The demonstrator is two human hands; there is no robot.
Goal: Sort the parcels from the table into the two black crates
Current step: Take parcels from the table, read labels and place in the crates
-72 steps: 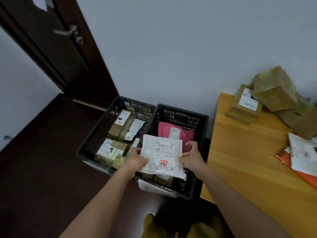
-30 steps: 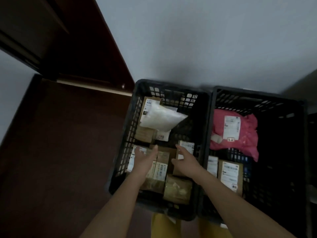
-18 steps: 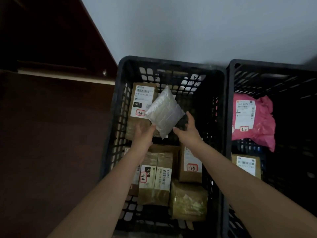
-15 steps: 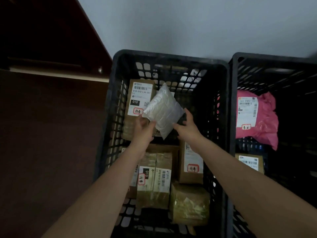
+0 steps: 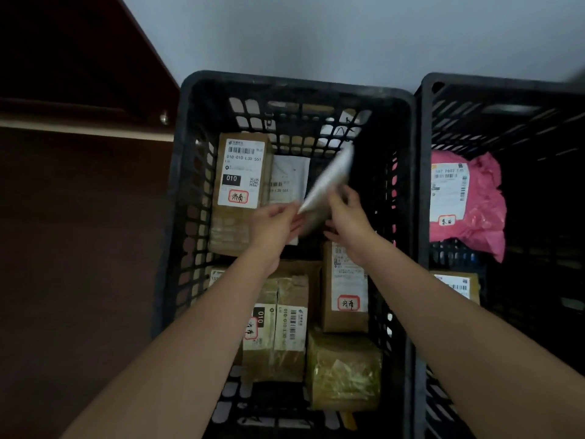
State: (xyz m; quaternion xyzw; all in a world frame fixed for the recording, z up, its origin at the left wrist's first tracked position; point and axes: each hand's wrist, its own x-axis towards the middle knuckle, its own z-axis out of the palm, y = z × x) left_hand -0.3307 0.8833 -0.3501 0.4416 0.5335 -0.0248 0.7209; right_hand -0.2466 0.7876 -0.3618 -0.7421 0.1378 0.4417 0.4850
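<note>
Both my hands are inside the left black crate. My left hand and my right hand hold a white padded parcel by its near end; it is tilted up on edge and motion-blurred. Under it lie a tall brown box with a white label and a flat white parcel. Several brown boxes fill the crate's near half. The right black crate holds a pink bag and a brown box.
The two crates stand side by side against a pale wall. A dark wooden door and frame rise at the left, above a dark brown floor. The table is out of view.
Since the table view, I leaned over the left crate and put the white parcel into it. In the last half second my hands turned it from flat to tilted on edge.
</note>
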